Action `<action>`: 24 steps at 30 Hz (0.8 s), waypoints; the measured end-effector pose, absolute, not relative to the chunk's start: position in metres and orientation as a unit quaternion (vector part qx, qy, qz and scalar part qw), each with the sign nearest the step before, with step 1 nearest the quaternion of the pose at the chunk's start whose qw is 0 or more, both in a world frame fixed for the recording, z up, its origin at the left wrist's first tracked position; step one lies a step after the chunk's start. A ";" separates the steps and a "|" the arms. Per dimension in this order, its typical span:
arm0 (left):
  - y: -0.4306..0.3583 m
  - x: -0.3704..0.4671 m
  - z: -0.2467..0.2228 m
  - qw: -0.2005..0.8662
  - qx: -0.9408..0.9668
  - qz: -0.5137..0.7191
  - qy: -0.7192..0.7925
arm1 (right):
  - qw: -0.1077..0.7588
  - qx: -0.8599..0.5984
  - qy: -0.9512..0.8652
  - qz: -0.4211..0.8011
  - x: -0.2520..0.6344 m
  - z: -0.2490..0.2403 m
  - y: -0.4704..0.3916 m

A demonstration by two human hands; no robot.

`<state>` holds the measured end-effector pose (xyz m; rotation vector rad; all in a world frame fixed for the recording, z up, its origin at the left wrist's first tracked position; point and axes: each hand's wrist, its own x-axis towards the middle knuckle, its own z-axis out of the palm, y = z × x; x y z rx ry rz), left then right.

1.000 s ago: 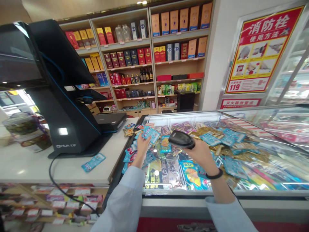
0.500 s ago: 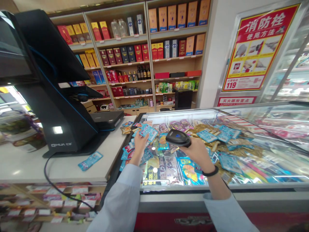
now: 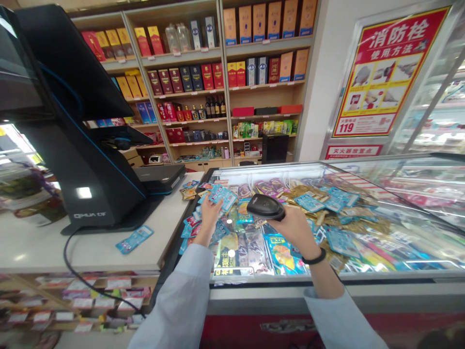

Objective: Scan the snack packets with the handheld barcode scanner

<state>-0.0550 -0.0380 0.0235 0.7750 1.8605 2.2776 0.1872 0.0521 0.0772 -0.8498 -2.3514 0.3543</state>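
Note:
My left hand [image 3: 211,213] holds a blue packet [image 3: 224,198] by its near left edge, above the glass-topped freezer [image 3: 254,279]. To the right, my right hand [image 3: 292,228] is wrapped round a black handheld scanner [image 3: 266,207], whose head points left toward the packet with a gap between them. More blue packets lie under and beside my left hand. On the freezer's right part, blue packets [image 3: 342,241] rest among gold packets [image 3: 301,192]. A single blue packet [image 3: 134,239] lies on the white counter.
A black register stand [image 3: 105,179] with a cable occupies the counter [image 3: 145,252] at left. A few small packets [image 3: 188,193] sit at the counter's right edge. Shelves of boxes and bottles [image 3: 214,106] stand behind, and a red and yellow poster [image 3: 392,72] hangs at right.
The view has shifted slightly. Both hands keep their holds, and the blue light spot seen on top of the scanner earlier no longer shows.

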 end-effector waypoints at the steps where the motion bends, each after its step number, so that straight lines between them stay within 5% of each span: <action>1: -0.038 -0.054 0.024 0.052 0.253 0.746 0.613 | 0.304 -0.319 -0.888 0.134 0.188 0.078 0.051; 10: -0.043 -0.050 0.021 0.056 0.247 0.698 0.669 | 0.309 -0.346 -0.875 0.138 0.202 0.087 0.045; 17: -0.048 -0.035 0.022 -0.051 0.407 0.561 0.720 | 0.341 -0.386 -0.848 0.121 0.239 0.097 0.059; 24: -0.001 0.025 0.021 0.073 0.481 0.536 0.690 | 0.357 -0.469 -0.797 0.128 0.291 0.094 0.087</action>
